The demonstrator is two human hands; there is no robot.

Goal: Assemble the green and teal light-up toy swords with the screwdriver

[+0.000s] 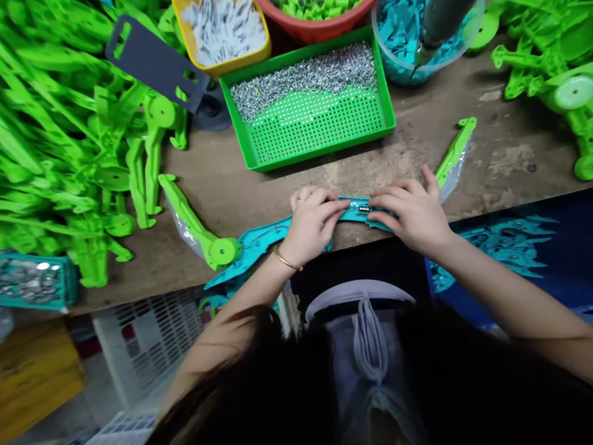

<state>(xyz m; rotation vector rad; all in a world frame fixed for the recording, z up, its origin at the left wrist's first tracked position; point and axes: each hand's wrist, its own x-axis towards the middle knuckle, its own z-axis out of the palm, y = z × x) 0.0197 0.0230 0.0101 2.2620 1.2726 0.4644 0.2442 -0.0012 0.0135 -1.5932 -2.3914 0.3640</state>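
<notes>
A long, curved turquoise plastic shell (265,238) lies along the table's near edge, with its inside facing up. A thin dark wire and a small silver-and-black component (364,209) show in it. My left hand (311,224) is closed on the shell's middle, thumb and fingertips pressed together by the component. From the other side, my right hand (411,213) grips the shell, its fingertips at the component's right end. Green arms stick out at both ends: the left arm (189,216) has a round hub, and the right arm (456,151) is partly behind my right hand.
Beyond my hands stands a green perforated tray (319,145) of small screws. Behind it are a yellow bin (266,52), a red bowl (319,25) and a clear tub (398,71) holding a dark-handled tool. Green parts (41,123) pile up at left; more green parts (551,68) lie right.
</notes>
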